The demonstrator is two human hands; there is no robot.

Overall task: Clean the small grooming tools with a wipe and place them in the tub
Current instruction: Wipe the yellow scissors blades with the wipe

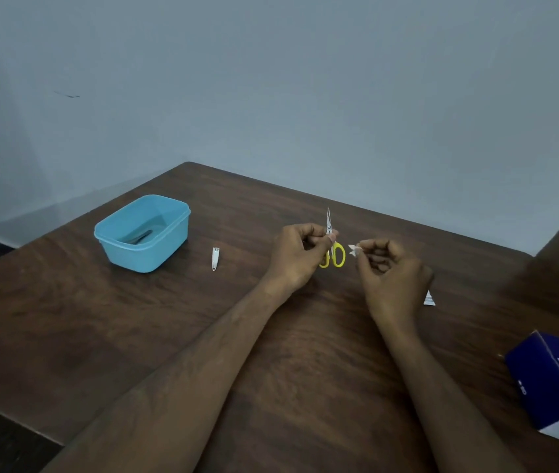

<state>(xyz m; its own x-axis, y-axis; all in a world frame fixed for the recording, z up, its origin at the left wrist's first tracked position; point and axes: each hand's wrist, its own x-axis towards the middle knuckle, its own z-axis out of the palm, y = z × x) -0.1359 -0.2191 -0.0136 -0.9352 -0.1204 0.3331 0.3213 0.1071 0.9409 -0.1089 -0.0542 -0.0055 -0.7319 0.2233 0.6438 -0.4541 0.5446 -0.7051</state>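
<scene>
My left hand (296, 256) pinches small scissors (334, 254) with yellow handles, blades pointing up, held above the table's middle. Just right of them my right hand (390, 278) pinches a small folded white wipe (354, 250) between thumb and fingertips; the wipe is a short gap away from the scissors. A light blue plastic tub (144, 233) stands at the far left of the table with a dark slim tool lying inside. A silver nail clipper (215, 258) lies on the wood between the tub and my left hand.
The brown wooden table (134, 336) sits against a grey-blue wall. A torn white wipe wrapper (429, 298) lies behind my right hand. A dark blue box (558, 380) stands at the right edge. The table's left edge drops to dark floor.
</scene>
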